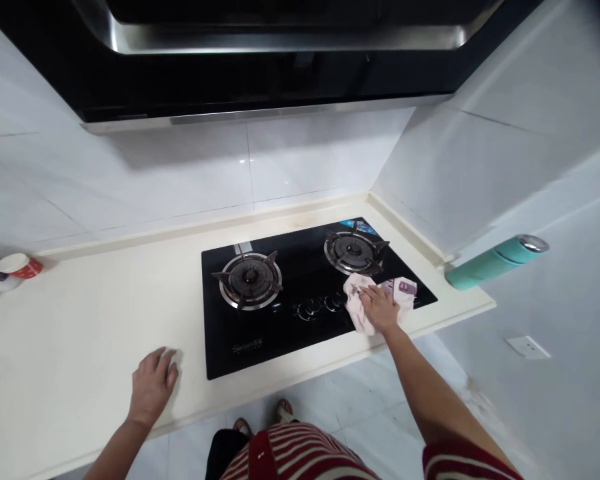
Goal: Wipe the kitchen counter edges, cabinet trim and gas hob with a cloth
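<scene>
My right hand [380,308] presses a pale pink cloth [359,320] with a purple patterned patch onto the right front of a black glass gas stove [290,347]. The cloth spreads out on both sides of the fingers, close to the right burner [353,251] and the right control knob [335,302]. Left of the stove, my left hand [153,383] rests on the cream countertop [95,313]. It holds nothing, with its fingers loosely bent and the thumb apart.
A left burner [251,280] with raised pan supports stands on the stove. At the counter's right end is a green bottle [495,261]. A red and white paper cup [20,266] lies at far left. The black range hood [270,80] hangs overhead.
</scene>
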Action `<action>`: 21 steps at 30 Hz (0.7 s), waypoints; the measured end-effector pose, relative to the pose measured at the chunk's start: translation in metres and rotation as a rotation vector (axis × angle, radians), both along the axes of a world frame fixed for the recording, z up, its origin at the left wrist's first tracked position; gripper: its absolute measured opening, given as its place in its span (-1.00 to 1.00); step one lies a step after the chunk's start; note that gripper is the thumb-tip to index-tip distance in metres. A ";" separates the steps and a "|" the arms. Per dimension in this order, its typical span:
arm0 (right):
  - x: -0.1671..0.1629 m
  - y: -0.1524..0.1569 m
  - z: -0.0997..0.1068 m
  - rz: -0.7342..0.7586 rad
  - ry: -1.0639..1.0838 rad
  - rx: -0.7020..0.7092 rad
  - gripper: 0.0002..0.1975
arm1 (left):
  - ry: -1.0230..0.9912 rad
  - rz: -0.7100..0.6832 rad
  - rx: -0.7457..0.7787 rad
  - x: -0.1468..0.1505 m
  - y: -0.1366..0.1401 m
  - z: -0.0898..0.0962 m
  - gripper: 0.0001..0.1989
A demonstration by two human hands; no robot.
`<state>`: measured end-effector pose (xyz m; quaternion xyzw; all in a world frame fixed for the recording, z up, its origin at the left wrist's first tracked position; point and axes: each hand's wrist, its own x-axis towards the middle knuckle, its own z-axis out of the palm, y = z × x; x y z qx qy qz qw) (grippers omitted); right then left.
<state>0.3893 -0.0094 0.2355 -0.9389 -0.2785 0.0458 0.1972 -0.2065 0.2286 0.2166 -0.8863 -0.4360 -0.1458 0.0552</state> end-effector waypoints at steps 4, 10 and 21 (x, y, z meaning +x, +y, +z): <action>-0.047 -0.015 -0.012 -0.060 -0.042 0.024 -0.46 | -0.025 0.032 0.010 0.003 -0.005 0.001 -0.62; -0.152 -0.022 -0.027 -0.006 -0.109 0.141 -0.43 | -0.054 0.037 -0.035 0.005 -0.006 0.006 -0.67; -0.336 0.086 -0.014 0.504 -0.124 0.348 -0.68 | -0.141 0.045 -0.160 0.010 -0.017 0.015 -0.70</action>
